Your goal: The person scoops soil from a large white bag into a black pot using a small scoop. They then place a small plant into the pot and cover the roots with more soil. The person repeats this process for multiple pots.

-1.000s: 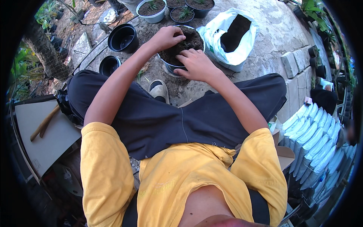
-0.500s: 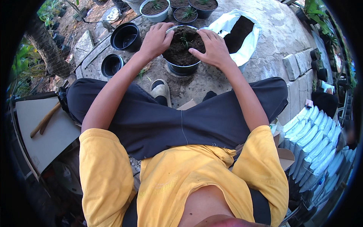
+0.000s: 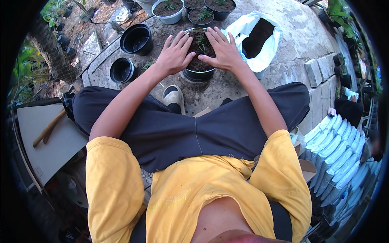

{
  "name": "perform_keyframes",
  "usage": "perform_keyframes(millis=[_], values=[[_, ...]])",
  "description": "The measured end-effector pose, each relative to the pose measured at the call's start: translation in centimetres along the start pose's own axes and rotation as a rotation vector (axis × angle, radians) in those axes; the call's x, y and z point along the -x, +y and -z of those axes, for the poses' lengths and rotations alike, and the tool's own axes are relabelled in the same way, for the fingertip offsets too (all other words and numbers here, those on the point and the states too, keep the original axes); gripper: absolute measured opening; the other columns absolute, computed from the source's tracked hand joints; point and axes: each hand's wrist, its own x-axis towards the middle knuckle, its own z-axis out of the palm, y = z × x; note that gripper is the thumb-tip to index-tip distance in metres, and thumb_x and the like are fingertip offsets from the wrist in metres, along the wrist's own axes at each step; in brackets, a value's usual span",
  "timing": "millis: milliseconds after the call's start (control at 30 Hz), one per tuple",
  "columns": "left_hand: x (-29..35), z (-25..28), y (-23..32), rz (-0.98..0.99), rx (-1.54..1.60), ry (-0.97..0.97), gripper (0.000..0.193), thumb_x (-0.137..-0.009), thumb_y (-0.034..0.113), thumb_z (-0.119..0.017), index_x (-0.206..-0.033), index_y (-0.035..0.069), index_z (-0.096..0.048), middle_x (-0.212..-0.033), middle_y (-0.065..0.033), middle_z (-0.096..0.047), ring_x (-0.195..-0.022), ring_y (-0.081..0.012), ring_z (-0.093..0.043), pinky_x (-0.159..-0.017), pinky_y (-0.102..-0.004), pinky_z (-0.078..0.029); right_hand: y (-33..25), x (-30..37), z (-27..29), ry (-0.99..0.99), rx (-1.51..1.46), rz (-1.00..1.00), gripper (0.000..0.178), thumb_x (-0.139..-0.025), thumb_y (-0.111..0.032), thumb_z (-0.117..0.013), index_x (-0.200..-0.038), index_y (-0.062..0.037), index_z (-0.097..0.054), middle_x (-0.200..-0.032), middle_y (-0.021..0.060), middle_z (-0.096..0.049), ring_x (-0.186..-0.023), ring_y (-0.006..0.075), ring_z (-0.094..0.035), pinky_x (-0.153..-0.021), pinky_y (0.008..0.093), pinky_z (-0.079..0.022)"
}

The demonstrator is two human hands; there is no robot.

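Note:
In front of me a round pot (image 3: 198,75) with a pale rim stands on the ground, filled with dark soil (image 3: 198,62). A small green seedling (image 3: 201,42) grows near its middle. My left hand (image 3: 175,54) lies over the pot's left side, fingers stretched out and the thumb near the soil. On the opposite side, my right hand (image 3: 223,49) is spread with its fingers over the rim and its thumb pointing inward. Neither hand grips anything. Both palms hide parts of the rim.
An open white sack (image 3: 267,59) of dark soil stands right of the pot. Two black pots (image 3: 137,39) (image 3: 122,70) are to the left. Beyond are a white planted pot (image 3: 167,12) and several dark ones. Concrete blocks (image 3: 313,73) and stacked bags (image 3: 334,150) lie at right.
My left hand has come nearer and lies flatter, its fingers unbent from their curl over the rim. My right hand's fingers have straightened and spread over its side of the pot.

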Motion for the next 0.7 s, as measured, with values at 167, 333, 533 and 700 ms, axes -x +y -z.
perform_keyframes(millis=[167,333,533,700], values=[[-0.3,-0.1,-0.1,-0.058,0.024,0.032,0.063,-0.103,0.04,-0.038,-0.154,0.003,-0.032,-0.159,-0.0161,-0.034,-0.151,-0.0311,-0.022,-0.121,-0.0529,-0.016,-0.4,-0.6,-0.3,-0.061,0.004,0.001,0.097,-0.084,-0.083,-0.043,-0.15,-0.0111,-0.045,-0.161,0.0112,-0.031,-0.152,0.0291,-0.019,-0.119,0.0632,-0.01],[-0.4,0.0,-0.3,-0.131,-0.013,-0.046,0.062,-0.104,0.04,-0.037,-0.156,0.006,-0.028,-0.162,-0.0129,-0.03,-0.151,-0.0301,-0.022,-0.121,-0.0525,-0.018,-0.3,-0.3,0.3,-0.064,0.024,0.004,0.093,-0.085,-0.082,-0.044,-0.149,-0.014,-0.047,-0.161,0.0107,-0.031,-0.152,0.029,-0.019,-0.119,0.0642,-0.01],[-0.1,0.0,-0.4,-0.06,0.141,0.047,0.062,-0.105,0.041,-0.035,-0.156,0.006,-0.027,-0.162,-0.0151,-0.028,-0.151,-0.0313,-0.023,-0.122,-0.0505,-0.018,-0.2,0.4,0.1,0.03,-0.105,-0.051,0.091,-0.088,-0.075,-0.048,-0.153,-0.0124,-0.039,-0.16,0.0131,-0.031,-0.152,0.0309,-0.02,-0.119,0.0621,-0.011],[-0.8,-1.4,-1.2,0.424,0.675,0.204,0.072,-0.104,0.048,-0.033,-0.153,-0.004,-0.027,-0.16,-0.0265,-0.026,-0.15,-0.0366,-0.023,-0.122,-0.0452,-0.017,-0.3,0.2,-1.2,0.2,-0.717,-0.407,0.082,-0.101,-0.057,-0.042,-0.151,0.0073,-0.03,-0.157,0.0297,-0.029,-0.149,0.0395,-0.024,-0.122,0.0434,-0.017]])
